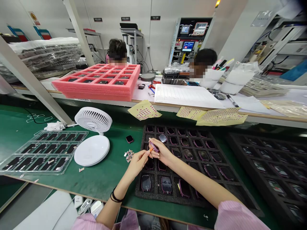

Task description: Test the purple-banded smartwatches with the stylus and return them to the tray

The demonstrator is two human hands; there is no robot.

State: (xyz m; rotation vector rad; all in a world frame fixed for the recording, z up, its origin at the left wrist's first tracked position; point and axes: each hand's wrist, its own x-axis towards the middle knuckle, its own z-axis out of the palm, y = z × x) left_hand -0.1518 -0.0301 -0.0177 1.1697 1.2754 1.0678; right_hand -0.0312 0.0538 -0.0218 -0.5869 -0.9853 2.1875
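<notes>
My right hand (pixel 163 152) grips a smartwatch with a purple case (pixel 154 146), held on edge above a black foam tray (pixel 156 187). The fingertips of my left hand (pixel 138 162) pinch a small orange strip (pixel 151 149) against the watch's side. Whether the strip is fixed to the case, I cannot tell. Below both hands, the tray's compartments hold several purple-cased watches, such as this one (pixel 166 184) near the front edge. One silvery-faced watch (pixel 162 138) lies just beyond my right fingers. On the green table, left of the tray, is another dark watch (pixel 129 139).
Small paper pieces (pixel 129 155) lie left of my hands. A white fan (pixel 92 150) stands beside a clear tray of black parts (pixel 48 148). Another foam tray (pixel 268 166) is at right. A shelf edge with yellow sticker sheets (pixel 145 110) crosses ahead; two people sit beyond it.
</notes>
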